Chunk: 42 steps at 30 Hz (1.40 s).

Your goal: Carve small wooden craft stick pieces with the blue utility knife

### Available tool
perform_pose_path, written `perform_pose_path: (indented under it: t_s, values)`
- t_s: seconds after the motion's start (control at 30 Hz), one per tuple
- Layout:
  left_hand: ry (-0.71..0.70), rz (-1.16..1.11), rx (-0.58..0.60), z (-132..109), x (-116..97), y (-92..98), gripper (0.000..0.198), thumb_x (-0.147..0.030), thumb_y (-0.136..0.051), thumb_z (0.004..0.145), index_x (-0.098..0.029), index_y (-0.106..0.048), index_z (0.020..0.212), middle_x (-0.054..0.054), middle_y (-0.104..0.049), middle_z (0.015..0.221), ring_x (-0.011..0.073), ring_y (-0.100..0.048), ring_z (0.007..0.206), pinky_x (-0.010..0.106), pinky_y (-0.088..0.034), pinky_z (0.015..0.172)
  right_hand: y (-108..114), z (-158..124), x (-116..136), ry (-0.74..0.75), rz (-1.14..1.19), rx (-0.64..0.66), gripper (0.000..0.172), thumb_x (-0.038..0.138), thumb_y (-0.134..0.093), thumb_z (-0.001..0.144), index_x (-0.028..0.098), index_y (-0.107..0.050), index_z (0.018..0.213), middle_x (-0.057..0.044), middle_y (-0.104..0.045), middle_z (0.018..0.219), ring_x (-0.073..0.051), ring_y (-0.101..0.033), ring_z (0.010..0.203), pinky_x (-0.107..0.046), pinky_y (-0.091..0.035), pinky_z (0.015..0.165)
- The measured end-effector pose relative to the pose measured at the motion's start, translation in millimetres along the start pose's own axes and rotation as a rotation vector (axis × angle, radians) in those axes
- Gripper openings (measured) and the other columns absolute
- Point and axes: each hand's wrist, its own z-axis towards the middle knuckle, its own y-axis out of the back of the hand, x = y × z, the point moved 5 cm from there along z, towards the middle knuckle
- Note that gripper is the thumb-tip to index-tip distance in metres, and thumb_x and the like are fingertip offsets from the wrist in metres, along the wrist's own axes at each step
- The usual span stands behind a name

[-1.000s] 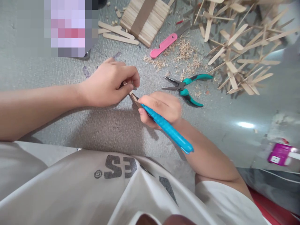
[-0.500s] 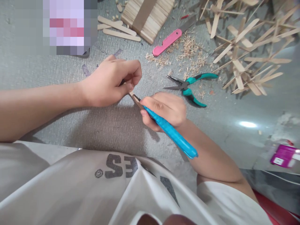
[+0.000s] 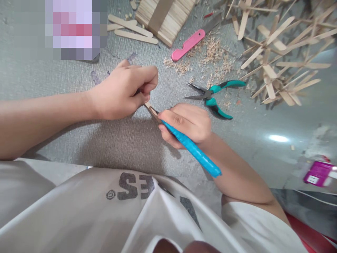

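Head view: the left hand [image 3: 123, 92] is clenched around a thin wooden stick [image 3: 149, 107], pinching it between thumb and fingertips so that only a short end pokes out toward the right. The right hand [image 3: 185, 123] grips a blue knife [image 3: 191, 147] like a pen, its tip touching that exposed end of the stick, just above the grey mat [image 3: 126, 140].

The stick looks light, flat and stiff, yet likely brittle: thin wood of this kind probably splits along the grain under a hard push. Holding it close to the cut, as the left hand does, seems the soundest grip, since a free length would flex or snap. It is pale tan with a darker face, narrow, and tilted down to the right; most of it is hidden in the fist.

Beyond the hands lie teal pliers [image 3: 214, 96], a pink knife [image 3: 188, 44] among shavings [image 3: 213, 56], a banded stick bundle [image 3: 164, 17], and a glued stick frame [image 3: 276, 52].
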Motion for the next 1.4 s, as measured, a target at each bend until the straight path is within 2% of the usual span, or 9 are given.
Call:
perform_pose_path:
  t_s: [0.17, 0.47, 0.67, 0.87, 1.1, 1.4]
  values:
    - [0.015, 0.016, 0.019, 0.8, -1.9, 1.1, 0.018, -0.024, -0.06, 0.095, -0.024, -0.043, 0.09, -0.004, -0.07, 0.084, 0.0125, -0.062, 0.094, 0.038, -0.046, 0.126, 1.6, 0.8, 0.2, 0.004, 0.015, 0.0, 0.018, 0.022, -0.07, 0.117, 0.014, -0.07, 0.133, -0.001, -0.074, 0.092, -0.012, -0.059, 0.086, -0.026, -0.055, 0.083]
    - [0.048, 0.053, 0.05, 2.8, -2.3, -0.7, 0.018, -0.019, -0.059, 0.096, -0.023, -0.043, 0.089, -0.004, -0.071, 0.087, 0.0122, -0.059, 0.093, 0.038, -0.042, 0.124, 3.8, 0.4, 0.0, 0.003, 0.021, 0.003, 0.017, 0.022, -0.068, 0.118, 0.015, -0.069, 0.134, -0.001, -0.075, 0.092, -0.011, -0.06, 0.084, -0.026, -0.055, 0.082]
    - [0.014, 0.049, 0.037, 1.6, -0.1, -0.2, 0.017, -0.02, -0.058, 0.097, -0.023, -0.044, 0.089, -0.003, -0.072, 0.087, 0.014, -0.057, 0.09, 0.044, -0.041, 0.122, 4.3, -1.3, -0.1, -0.005, 0.023, 0.018, 0.018, 0.024, -0.067, 0.118, 0.016, -0.067, 0.135, -0.001, -0.073, 0.091, -0.011, -0.062, 0.084, -0.027, -0.055, 0.08]
    - [-0.013, 0.048, 0.036, 1.0, -0.3, 0.8, 0.015, -0.019, -0.057, 0.098, -0.022, -0.046, 0.089, -0.003, -0.072, 0.088, 0.0121, -0.058, 0.09, 0.043, -0.044, 0.124, 4.9, -3.2, 1.0, -0.01, 0.025, 0.024, 0.017, 0.024, -0.067, 0.118, 0.016, -0.067, 0.133, -0.001, -0.072, 0.09, -0.012, -0.06, 0.085, -0.028, -0.054, 0.081]
    - [-0.02, 0.05, 0.021, 1.0, 3.4, 1.6, 0.007, -0.023, -0.056, 0.099, -0.023, -0.057, 0.092, -0.003, -0.06, 0.08, 0.0149, -0.066, 0.099, 0.043, -0.047, 0.125, -1.6, -7.9, 0.2, -0.05, 0.049, -0.029, 0.018, 0.03, -0.06, 0.124, 0.019, -0.068, 0.136, -0.001, -0.077, 0.097, -0.01, -0.07, 0.089, -0.027, -0.061, 0.086]
    - [-0.019, 0.064, -0.008, -1.7, 5.2, 0.9, 0.006, -0.03, -0.055, 0.098, -0.026, -0.059, 0.095, 0.0, -0.066, 0.085, 0.0166, -0.064, 0.096, 0.045, -0.048, 0.125, 1.9, -8.7, -3.4, -0.028, 0.116, -0.161, 0.029, 0.034, -0.069, 0.12, 0.016, -0.069, 0.143, -0.006, -0.083, 0.103, -0.011, -0.076, 0.095, -0.027, -0.065, 0.089]
